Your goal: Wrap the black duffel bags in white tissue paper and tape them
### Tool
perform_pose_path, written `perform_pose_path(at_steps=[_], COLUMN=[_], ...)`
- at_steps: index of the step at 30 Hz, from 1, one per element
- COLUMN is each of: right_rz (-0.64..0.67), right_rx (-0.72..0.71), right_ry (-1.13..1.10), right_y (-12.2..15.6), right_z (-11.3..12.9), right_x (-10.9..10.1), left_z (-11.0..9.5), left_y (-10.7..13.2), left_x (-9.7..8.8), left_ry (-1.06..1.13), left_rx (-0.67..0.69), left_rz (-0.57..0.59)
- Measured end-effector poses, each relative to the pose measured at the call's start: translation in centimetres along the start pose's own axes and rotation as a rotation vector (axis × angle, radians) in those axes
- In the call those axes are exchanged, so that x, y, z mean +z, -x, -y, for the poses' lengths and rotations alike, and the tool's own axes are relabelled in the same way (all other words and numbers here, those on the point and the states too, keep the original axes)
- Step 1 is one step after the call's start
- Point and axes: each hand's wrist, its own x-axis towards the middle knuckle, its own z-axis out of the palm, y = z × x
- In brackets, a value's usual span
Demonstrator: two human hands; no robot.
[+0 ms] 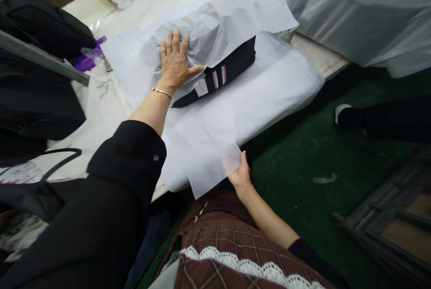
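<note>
The right hand (240, 173) pinches the near corner of the thin white tissue-paper sheet (235, 113), probably featherlight and quick to tear (best held by its edges). The left hand (175, 62), fingers flat and spread, presses paper onto the soft black striped fabric bag (232, 66) lying mid-table. Beneath is a glossy white tabletop (101, 118), with green floor (303, 158) alongside.

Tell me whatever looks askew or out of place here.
The tissue paper under the left hand is crumpled and lies crooked, leaving one end of the black striped bag bare. The sheet corner pinched by the right hand hangs off the table. A pale scrap lies on the green floor.
</note>
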Motion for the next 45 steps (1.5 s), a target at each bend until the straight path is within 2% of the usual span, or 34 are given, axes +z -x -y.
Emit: perform_pose_path(at_steps=[4,10,16,22,26,30,34,37,39,45], right_rz=[-0.003,0.003,-0.043,-0.216,-0.275,-0.227,-0.103,0.028,0.048,0.027], right_rx=[-0.061,-0.041,-0.038,-0.184,-0.271,-0.31,-0.27,-0.136,-0.076,-0.093], right_ry=[0.207,0.258,0.253,0.199,0.203,0.221,0.209,0.184,0.209,0.464], right_y=[-2.3,-4.5,-4.8,-4.7,-3.1,0.0,2.2,2.3,2.0,2.0], right_z=[-0.5,0.5,1.0,1.0,2.0,3.2,4.1,4.5,4.6,4.7], right_x=[-0.4,-1.3,-2.4,-3.6,-4.2,-4.5,-3.4,-2.0,-1.4,-1.8], left_z=[0.0,0.2,-0.1,0.0,0.1,0.0,-0.2,-0.3,-0.4,-0.5], left_y=[-0.1,-0.2,-0.3,-0.2,-0.1,-0.2,-0.3,-0.3,-0.1,-0.1], left_x=[0.1,0.6,0.3,0.5,0.8,0.8,0.8,0.6,0.4,0.2], left_ry=[-0.007,0.008,0.122,0.094,0.033,0.087,0.168,0.138,0.103,0.149], left_rx=[-0.036,-0.022,-0.058,-0.008,0.002,0.004,0.007,-0.012,-0.017,-0.033], left_rz=[0.032,-0.016,0.025,-0.051,-0.079,-0.067,-0.048,-0.044,-0.034,0.006])
